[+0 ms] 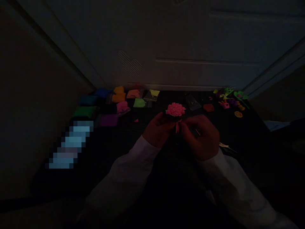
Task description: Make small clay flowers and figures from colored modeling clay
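The scene is very dark. A pink flower with many ruffled petals [175,109], seemingly of modelling clay, shows just above my hands. I cannot tell whether it rests on the table or against my left fingers. My left hand [158,131] is closed, thumb and fingertips pinching a thin strip of pink clay [177,127] below the flower. From the other side my right hand [202,136] pinches the same strip at its upper end, fingers curled. A slim pale stick [198,132] shows by my right palm. At left lies a small pink clay scrap [136,120].
Coloured clay packets, among them green [84,111] and purple [109,120], line the left and back. Finished-looking clay pieces [228,97] cluster at back right, near a reddish lump [208,107]. A pale metal tool [227,146] lies right. A blurred bright screen [71,144] stands left.
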{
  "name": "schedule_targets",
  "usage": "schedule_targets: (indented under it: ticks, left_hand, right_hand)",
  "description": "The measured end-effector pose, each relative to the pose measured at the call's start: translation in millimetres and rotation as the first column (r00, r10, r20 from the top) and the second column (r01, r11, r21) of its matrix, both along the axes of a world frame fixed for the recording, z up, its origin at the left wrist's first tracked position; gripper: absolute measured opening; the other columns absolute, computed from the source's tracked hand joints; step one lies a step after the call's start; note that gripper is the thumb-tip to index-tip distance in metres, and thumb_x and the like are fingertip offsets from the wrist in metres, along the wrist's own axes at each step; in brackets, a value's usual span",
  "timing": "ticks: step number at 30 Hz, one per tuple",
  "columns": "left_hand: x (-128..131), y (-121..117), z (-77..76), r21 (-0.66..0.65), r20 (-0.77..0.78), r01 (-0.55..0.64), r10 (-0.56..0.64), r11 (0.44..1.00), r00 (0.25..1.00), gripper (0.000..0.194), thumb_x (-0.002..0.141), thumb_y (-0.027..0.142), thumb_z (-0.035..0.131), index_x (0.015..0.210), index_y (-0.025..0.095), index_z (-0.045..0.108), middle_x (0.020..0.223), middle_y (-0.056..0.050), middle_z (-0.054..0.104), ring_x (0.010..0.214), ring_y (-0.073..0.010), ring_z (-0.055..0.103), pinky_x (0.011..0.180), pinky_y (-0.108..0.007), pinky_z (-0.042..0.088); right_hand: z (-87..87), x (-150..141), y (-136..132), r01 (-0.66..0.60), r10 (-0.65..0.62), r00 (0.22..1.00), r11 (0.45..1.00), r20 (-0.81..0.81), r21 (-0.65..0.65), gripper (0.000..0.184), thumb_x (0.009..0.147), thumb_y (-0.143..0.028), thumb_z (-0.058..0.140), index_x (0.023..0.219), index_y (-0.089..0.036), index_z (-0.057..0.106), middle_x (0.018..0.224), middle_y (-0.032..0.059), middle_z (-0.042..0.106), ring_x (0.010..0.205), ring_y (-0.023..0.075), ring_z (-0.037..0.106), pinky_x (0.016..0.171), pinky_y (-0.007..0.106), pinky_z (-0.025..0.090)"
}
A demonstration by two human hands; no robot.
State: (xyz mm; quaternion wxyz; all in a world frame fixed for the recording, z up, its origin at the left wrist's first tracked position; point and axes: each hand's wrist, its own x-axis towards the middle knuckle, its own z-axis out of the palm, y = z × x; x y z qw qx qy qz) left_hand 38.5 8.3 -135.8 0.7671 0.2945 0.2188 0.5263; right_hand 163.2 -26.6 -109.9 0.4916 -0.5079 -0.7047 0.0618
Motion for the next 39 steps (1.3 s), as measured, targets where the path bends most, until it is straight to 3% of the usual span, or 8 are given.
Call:
schedule_targets:
  ticks: [11, 24, 31, 39]
  left_hand:
    - [1.0, -0.7, 0.4, -0.001, -0.032, -0.086, 0.086, 0.996, 0.996, 0.03, 0.054, 0.005, 0.067, 0.079, 0.02, 0.059, 0.081, 0.001, 0.065, 0.083, -0.0147, 0.059, 0.083, -0.031, 0.041]
    - [2.3, -0.8, -2.5, -0.019, -0.031, -0.138, 0.137, 0.99, 0.99, 0.032, 0.049, 0.0, 0.067, 0.074, 0.019, 0.06, 0.077, 0.003, 0.065, 0.076, -0.0107, 0.059, 0.074, -0.024, 0.043]
    - [0.7, -0.5, 1.0, -0.098, 0.046, -0.003, 0.007, 0.995, 0.999, 0.028, 0.058, 0.004, 0.062, 0.082, 0.018, 0.06, 0.081, 0.0, 0.064, 0.074, -0.0107, 0.058, 0.071, -0.024, 0.044]
    - [-2.4, -3.0, 6.0, -0.129, 0.094, 0.061, -0.049, 0.99, 0.994, 0.024, 0.061, 0.008, 0.062, 0.083, 0.017, 0.061, 0.078, 0.001, 0.063, 0.075, -0.0112, 0.058, 0.072, -0.024, 0.043]
  right_hand:
    - [-2.2, -0.1, 1.6, -0.002, 0.002, 1.0, 1.0, -0.02, -0.025, 0.001, 0.07, -0.02, 0.056, 0.07, -0.019, 0.057, 0.066, -0.0001, 0.056, 0.064, 0.0124, 0.052, 0.062, 0.028, 0.04]
    - [-2.3, -0.1, 1.5, 0.009, -0.008, 1.0, 0.999, 0.018, -0.04, 0.002, 0.07, -0.02, 0.055, 0.07, -0.018, 0.054, 0.065, -0.0004, 0.054, 0.064, 0.0118, 0.05, 0.06, 0.027, 0.038]
    - [-1.4, 2.6, 0.2, -0.044, 0.044, 0.999, 0.999, -0.024, -0.013, 0.005, 0.071, -0.017, 0.054, 0.075, -0.019, 0.056, 0.068, -0.0001, 0.055, 0.067, 0.012, 0.05, 0.062, 0.028, 0.039]
    - [0.2, 3.0, -0.5, -0.106, 0.099, 0.984, 0.993, -0.146, -0.043, 0.008, 0.072, -0.015, 0.052, 0.078, -0.019, 0.056, 0.068, -0.0007, 0.052, 0.064, 0.0111, 0.049, 0.059, 0.027, 0.04]
